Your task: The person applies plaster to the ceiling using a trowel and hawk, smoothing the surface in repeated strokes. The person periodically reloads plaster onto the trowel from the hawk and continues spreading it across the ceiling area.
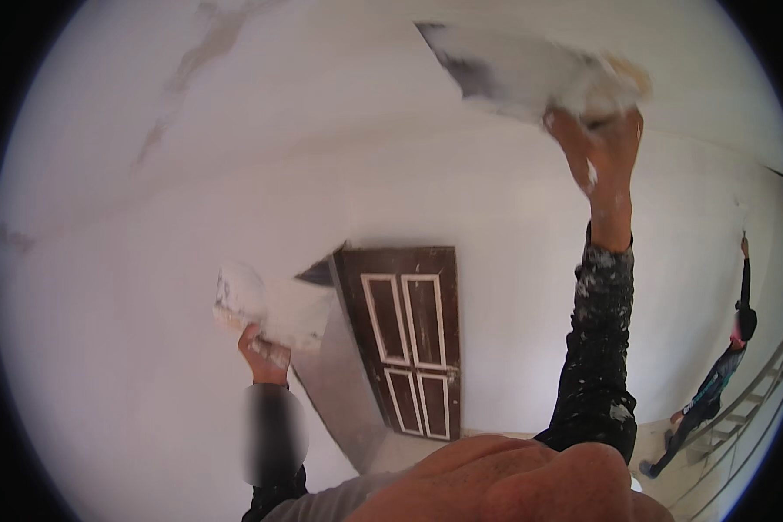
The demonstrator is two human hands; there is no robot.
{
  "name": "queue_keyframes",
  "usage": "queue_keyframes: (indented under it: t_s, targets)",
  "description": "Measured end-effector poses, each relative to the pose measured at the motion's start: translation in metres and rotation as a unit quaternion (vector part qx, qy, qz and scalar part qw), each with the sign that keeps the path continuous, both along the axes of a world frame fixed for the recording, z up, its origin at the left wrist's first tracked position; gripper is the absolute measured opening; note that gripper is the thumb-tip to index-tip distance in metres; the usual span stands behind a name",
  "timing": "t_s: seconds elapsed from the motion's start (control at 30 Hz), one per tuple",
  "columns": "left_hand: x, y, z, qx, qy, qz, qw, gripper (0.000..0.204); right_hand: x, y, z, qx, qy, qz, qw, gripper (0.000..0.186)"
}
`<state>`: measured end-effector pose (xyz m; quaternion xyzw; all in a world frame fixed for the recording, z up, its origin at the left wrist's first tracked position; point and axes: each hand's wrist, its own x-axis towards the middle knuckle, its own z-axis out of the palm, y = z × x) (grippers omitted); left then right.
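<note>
Raised high at the upper right, my right hand (607, 143) grips a wide flat metal trowel (522, 65), blurred and smeared with white compound, at the ceiling. Lower on the left, my left hand (264, 352) is closed on a second wide blade (300, 309), held out in front of the wall and carrying a white lump of compound (244, 287). Its dark far corner overlaps the door frame in the picture. Both sleeves are dark, the right one spattered with white.
A brown panelled door (418, 331) stands in the white wall (513, 287). The pale ceiling (339, 70) has patchy streaks. At the far right another person (705, 400) reaches up the wall with a tool, beside a ladder (761, 400).
</note>
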<state>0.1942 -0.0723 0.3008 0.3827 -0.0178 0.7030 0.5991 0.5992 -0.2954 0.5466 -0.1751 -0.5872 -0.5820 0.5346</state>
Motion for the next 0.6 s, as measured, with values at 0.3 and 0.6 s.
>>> queue_keyframes:
  t_s: [0.3,0.6]
  targets:
    - [0.043,0.005,0.022,0.209,0.099,0.147,0.962,0.025,-0.044,0.099,-0.216,-0.484,0.350,0.701,0.389,0.025]
    - [0.083,-0.053,0.066,0.402,0.337,0.512,0.680,0.030,-0.117,0.088,-0.182,-0.466,0.255,0.815,0.230,0.031]
